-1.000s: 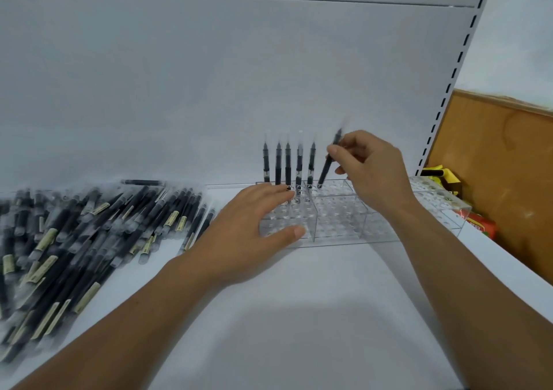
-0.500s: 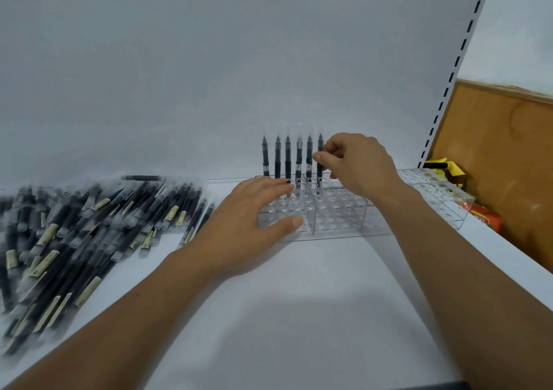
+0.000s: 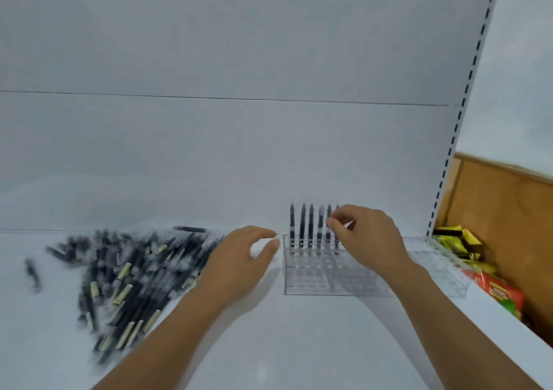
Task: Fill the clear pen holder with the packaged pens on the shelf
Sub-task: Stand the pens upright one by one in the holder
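Six pens (image 3: 311, 228) stand in the clear pen holder (image 3: 308, 282) on the shelf (image 3: 299, 344).
Right hand (image 3: 371, 240) pinches the end pen (image 3: 336, 243); left hand (image 3: 239, 258) hovers beside, loosely curled, holding nothing.

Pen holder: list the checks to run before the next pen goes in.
1. Standing pens upright in back row: ok.
2. Last pen fully seated: cannot tell, right hand partly hides it.
3. Right grip released: not ok, fingertips pinch the last pen.
4. Left hand empty: ok.
5. Free holes in holder: ok, front rows bare.
6. Pile close to left hand: ok.
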